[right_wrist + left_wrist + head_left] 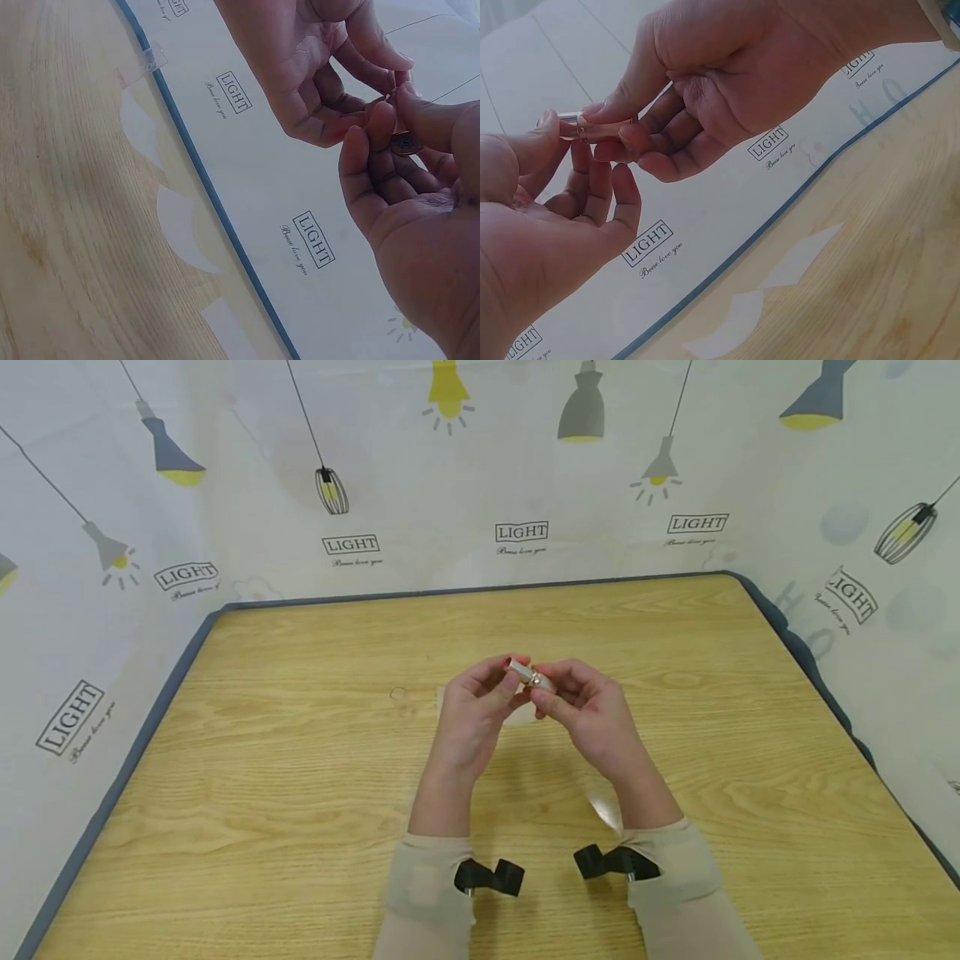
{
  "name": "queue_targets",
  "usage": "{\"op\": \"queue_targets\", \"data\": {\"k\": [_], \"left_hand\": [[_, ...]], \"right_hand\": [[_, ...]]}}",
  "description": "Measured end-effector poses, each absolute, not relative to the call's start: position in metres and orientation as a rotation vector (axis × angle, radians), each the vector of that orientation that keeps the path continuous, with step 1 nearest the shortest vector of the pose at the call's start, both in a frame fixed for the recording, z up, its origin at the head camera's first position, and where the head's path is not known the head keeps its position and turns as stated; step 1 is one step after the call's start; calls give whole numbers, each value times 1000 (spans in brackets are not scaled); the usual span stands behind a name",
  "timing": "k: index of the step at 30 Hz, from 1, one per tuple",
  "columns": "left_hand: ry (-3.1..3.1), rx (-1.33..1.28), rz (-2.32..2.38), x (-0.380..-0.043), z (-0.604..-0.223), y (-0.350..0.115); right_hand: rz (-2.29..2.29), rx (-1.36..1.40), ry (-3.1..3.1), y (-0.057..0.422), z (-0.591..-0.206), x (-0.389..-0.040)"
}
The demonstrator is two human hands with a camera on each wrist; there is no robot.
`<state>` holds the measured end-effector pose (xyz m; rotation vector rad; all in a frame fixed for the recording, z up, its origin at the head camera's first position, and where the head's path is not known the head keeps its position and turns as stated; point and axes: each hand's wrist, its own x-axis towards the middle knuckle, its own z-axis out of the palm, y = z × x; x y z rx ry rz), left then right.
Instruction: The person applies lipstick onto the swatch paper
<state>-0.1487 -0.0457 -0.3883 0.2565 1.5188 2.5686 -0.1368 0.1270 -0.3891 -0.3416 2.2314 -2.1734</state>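
Both hands hold a slim metallic lipstick tube (pixel 520 671) between them, above the middle of the table. My left hand (pixel 471 714) pinches its silvery left part with thumb and fingers; dark red shows at that end. The rounder right part is gripped by my right hand (pixel 596 718), thumb on the near side. In the left wrist view the tube (pixel 574 126) has a shiny band between the two thumbs. A flat round end (pixel 406 142) with a small mark shows under the right thumb in the right wrist view. Fingers hide much of the tube.
The wood-grain table (pixel 262 760) has a blue edging (pixel 480 592) against a lamp-printed cloth (pixel 450 477). Pale flat patches (pixel 184 232) lie on the table, with a clear strip (pixel 142 67) at its edge. Black mounts (pixel 491 877) sit on both wrists.
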Motion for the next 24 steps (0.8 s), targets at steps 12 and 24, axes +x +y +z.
{"op": "queue_targets", "data": {"k": [12, 24], "left_hand": [[1503, 368, 2530, -150, -390, -47], [1408, 272, 2648, -152, -392, -42]], "right_hand": [[-2156, -358, 2224, 128, -389, -139], [-2201, -352, 2237, 125, -386, -140]]}}
